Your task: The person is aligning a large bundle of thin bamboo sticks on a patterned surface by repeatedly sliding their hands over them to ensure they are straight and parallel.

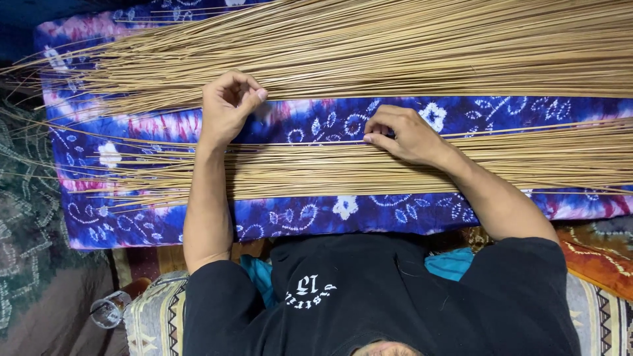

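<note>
Two loose piles of long thin tan sticks lie across a blue, purple and white tie-dyed cloth (316,211). The upper pile (409,46) is thick, and the lower pile (330,168) is flatter. My left hand (226,109) is curled at the lower edge of the upper pile, its thumb and fingertips pinched together on a thin stick there. My right hand (403,135) rests on the top edge of the lower pile, with fingers bent and pinching a single stick. My black-sleeved torso (382,296) fills the bottom of the view.
A clear glass (109,308) lies at the lower left beside a striped patterned cushion (155,316). Dark green patterned fabric (26,198) covers the left side. An orange patterned cloth (593,257) is at the right, and a teal cloth (455,264) shows near my lap.
</note>
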